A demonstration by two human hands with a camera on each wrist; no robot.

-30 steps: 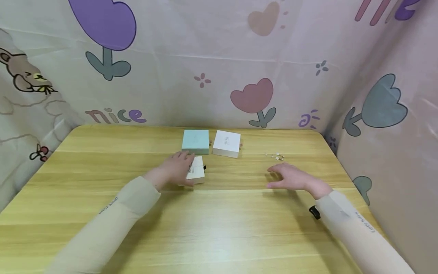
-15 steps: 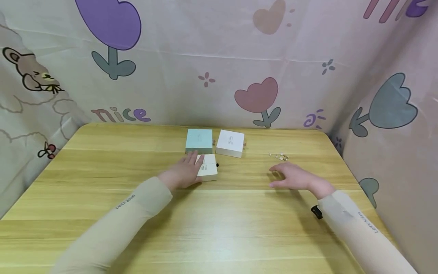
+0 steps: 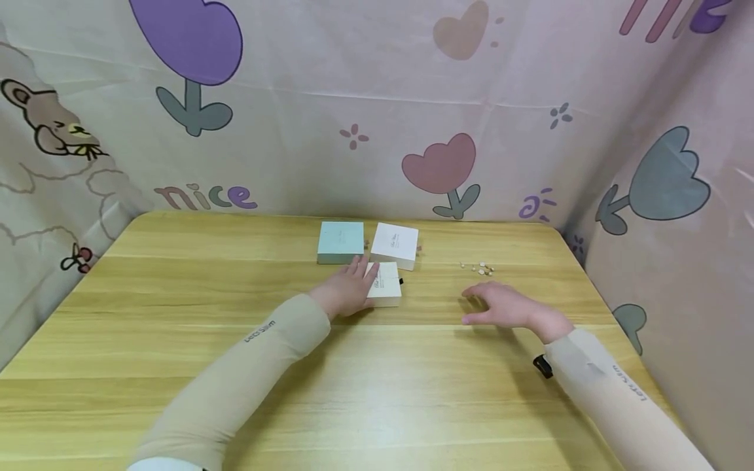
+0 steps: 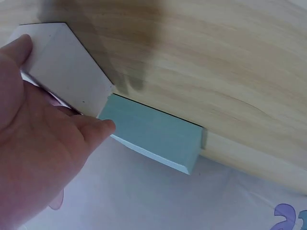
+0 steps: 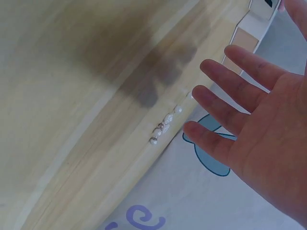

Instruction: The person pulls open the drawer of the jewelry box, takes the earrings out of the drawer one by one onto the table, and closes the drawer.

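My left hand [image 3: 347,288] holds the left end of a small cream-white drawer box [image 3: 385,288], its thumb on the near side and fingers over the top and far side. In the left wrist view, the thumb lies against the white box [image 4: 67,67]. A black pull tab [image 3: 401,281] sticks out at the box's right end. My right hand [image 3: 502,305] hovers over the table with fingers apart and nothing in it. Beyond its fingertips lie several small white and gold pieces [image 5: 165,123], perhaps earrings; they are too small to tell.
Behind the held box stand a mint-green box [image 3: 340,239] and another white box [image 3: 394,243], side by side, with small pinkish tabs at their right sides. The wooden table [image 3: 377,386] meets a printed cloth [image 3: 294,131] at the back and both sides.
My left hand has slid the cream-white box to the right along the table, from in front of the mint-green box to in front of the other white one. The right hand keeps its place.
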